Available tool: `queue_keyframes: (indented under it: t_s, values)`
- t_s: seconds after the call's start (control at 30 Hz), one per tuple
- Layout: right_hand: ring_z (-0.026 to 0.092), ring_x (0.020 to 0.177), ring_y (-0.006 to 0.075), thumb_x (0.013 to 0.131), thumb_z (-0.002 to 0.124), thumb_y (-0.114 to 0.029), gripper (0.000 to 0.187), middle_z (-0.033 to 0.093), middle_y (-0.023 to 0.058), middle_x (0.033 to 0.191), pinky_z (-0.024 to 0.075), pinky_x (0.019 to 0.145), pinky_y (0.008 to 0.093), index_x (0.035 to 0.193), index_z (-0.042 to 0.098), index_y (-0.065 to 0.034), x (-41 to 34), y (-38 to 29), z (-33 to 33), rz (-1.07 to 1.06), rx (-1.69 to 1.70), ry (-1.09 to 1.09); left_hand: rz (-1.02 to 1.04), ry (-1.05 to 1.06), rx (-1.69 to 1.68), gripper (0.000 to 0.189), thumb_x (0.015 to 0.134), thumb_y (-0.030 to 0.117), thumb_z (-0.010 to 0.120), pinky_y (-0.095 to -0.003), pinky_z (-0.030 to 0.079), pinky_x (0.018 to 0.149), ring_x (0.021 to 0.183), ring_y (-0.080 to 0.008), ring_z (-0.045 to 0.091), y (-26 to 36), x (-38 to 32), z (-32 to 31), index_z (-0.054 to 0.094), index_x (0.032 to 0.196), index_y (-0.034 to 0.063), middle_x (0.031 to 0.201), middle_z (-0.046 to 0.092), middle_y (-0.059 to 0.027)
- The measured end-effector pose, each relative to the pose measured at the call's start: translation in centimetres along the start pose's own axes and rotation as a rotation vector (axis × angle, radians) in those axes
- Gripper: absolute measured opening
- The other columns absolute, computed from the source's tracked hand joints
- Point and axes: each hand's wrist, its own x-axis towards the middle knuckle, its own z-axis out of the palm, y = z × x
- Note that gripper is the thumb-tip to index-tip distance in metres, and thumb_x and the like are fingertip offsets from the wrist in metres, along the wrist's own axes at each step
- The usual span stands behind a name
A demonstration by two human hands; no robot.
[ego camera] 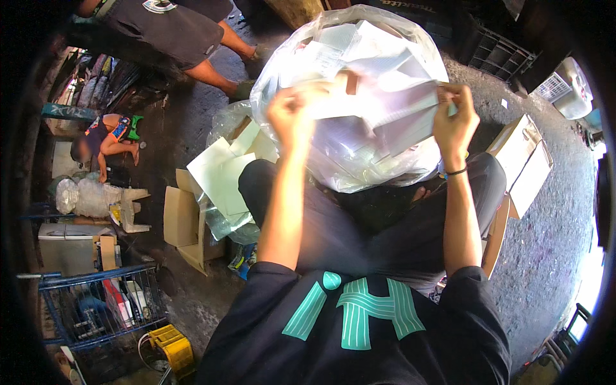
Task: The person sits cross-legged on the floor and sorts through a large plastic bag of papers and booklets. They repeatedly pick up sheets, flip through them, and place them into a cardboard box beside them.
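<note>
Both my hands are raised over a large clear plastic bag (346, 175) that stands between my knees. It is filled with loose sheets of paper (385, 45), some of them lined. My left hand (292, 115) pinches a white piece of paper (334, 105), blurred and very bright. Between the fingers of my right hand (456, 118) is the edge of a lined paper sheet (406, 108), which slants down toward the bag's middle. Whether the two papers are joined cannot be told through the blur. A dark band circles my right wrist.
Left of my knee, pale sheets (224, 168) lie in another plastic bag beside an opened cardboard box (180, 216). A carton (519, 163) stands at right. One person (159, 33) stands upper left; another (108, 139) crouches farther off. A blue metal cart (98, 276) and yellow object (173, 349) stand lower left.
</note>
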Motion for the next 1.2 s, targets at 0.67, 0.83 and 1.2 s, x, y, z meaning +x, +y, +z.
queue_keyframes:
  t_s: [0.67,0.83,1.2]
  values:
    - [0.071,0.094,0.0130,0.101,0.074,-0.017,0.017,0.077,0.0092,0.094,0.0541,0.087,0.0309,0.107,0.070,-0.0025,1.7,2.2,-2.6,0.092,0.088,-0.041,-0.414,-0.409,0.152,0.070,0.096,0.020,0.079,-0.0391,0.044,0.116,0.141,-0.0288,0.054,1.4,3.4,-13.8,0.047,0.154,-0.0005,0.151,0.056,-0.0223]
    - [0.069,0.091,0.0116,0.100,0.073,-0.013,0.013,0.076,0.0094,0.092,0.0537,0.088,0.0305,0.107,0.071,-0.0028,1.9,0.9,-1.2,0.069,0.090,-0.085,-0.347,-0.454,-0.226,0.108,0.077,0.011,0.094,-0.0415,0.046,0.114,0.135,-0.0298,0.057,-0.8,5.5,0.6,0.027,0.160,-0.0037,0.145,0.059,-0.0229]
    - [0.073,0.089,0.0163,0.097,0.074,-0.007,0.010,0.077,0.0122,0.093,0.0564,0.083,0.0343,0.105,0.071,-0.0036,2.0,2.5,-2.4,0.110,0.031,-0.176,-0.614,0.008,-0.507,0.025,0.089,0.000,0.077,-0.0311,0.058,0.084,0.088,-0.0197,0.071,-2.9,5.8,3.8,0.071,0.114,-0.0015,0.103,0.073,-0.0085]
